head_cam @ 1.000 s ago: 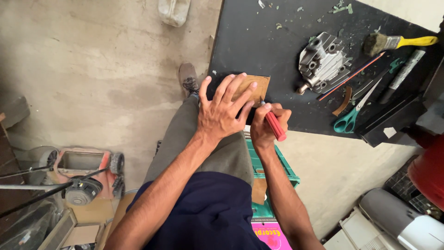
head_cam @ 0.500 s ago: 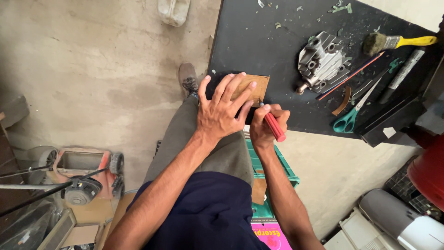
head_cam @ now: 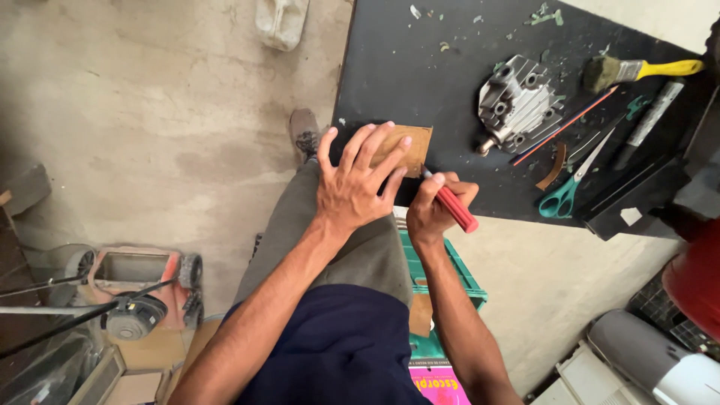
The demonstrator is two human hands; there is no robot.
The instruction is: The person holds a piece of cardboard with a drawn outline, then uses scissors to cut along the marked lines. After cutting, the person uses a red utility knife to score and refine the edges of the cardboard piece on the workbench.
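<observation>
Brown flat cardboard piece [head_cam: 411,150] is being pinned at the black table's [head_cam: 420,67] near edge by the splayed left hand [head_cam: 352,187]; red-handled cutter [head_cam: 456,208], clenched in the right hand [head_cam: 435,210], is being kept at its right edge, position unchanged.

My left hand [head_cam: 352,184] covers most of the brown sheet [head_cam: 411,148] at the black worktop's [head_cam: 420,67] near edge, so I can't see what lies beneath. The tip of the red-handled tool [head_cam: 456,208] is too small to identify. The worktop's far right corner is cut off by the frame.
</observation>
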